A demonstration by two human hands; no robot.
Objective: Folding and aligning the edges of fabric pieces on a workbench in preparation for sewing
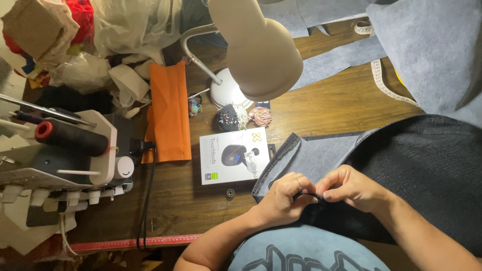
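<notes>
— What step is this?
— Looks like pinching a seam: left hand point(281, 198) and right hand point(351, 189), fingers closed tight, both grip the dark fabric point(422, 170) edge between them.
— Next move?
— Probably careful folding, keeping that pinch steady.

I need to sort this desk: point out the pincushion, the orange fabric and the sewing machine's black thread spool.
pincushion point(232, 117), head view, on its rounded top stuck with pins.
orange fabric point(169, 113), head view, on the middle of the folded piece.
black thread spool point(73, 138), head view, on the middle of its dark wound body.
</notes>
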